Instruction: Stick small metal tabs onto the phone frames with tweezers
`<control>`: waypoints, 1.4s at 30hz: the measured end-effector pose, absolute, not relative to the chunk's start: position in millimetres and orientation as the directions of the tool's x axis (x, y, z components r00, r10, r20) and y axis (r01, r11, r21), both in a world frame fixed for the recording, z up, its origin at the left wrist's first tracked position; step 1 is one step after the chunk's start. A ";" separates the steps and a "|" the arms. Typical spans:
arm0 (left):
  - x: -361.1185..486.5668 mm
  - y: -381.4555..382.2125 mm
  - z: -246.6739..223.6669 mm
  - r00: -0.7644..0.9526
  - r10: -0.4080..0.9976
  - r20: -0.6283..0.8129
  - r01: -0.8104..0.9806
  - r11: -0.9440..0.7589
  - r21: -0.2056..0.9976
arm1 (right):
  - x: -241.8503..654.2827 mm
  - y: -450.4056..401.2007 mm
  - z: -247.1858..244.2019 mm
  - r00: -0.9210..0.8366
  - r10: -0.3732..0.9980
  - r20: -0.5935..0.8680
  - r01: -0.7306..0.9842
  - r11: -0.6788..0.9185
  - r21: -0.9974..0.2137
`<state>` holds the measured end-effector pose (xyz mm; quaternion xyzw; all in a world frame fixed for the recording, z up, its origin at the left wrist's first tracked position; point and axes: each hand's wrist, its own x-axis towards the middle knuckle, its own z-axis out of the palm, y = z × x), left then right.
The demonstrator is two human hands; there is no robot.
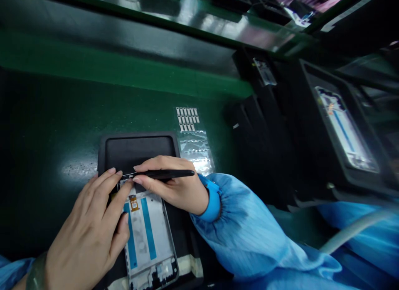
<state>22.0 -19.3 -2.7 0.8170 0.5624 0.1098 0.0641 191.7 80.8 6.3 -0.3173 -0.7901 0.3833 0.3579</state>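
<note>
The fingers of the right hand pinch thin black tweezers closed. The tweezer tips come down by the far end of a phone frame, right next to the left pointing finger, so they are hard to see. The fingers of the left hand are not closed. They lie spread out and press on that same end of the frame. The frame lies flat on a black tray, close to the person, with two blue strips and a small orange tag on it. It looks light and thin, and it may be easy to crack, so the metal edge looks like the best place to hold it. Far to the right of the tray, a clear sheet of small silver stickers lies on the green counter. Blue sleeves cover the arms. On the far right, a black tray holds another phone frame.
</note>
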 end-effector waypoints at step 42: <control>21.5 -19.3 -3.7 0.331 0.940 0.090 0.897 -0.342 0.279 | 193.7 85.3 1.5 -0.645 0.674 0.360 0.066 0.519 -0.852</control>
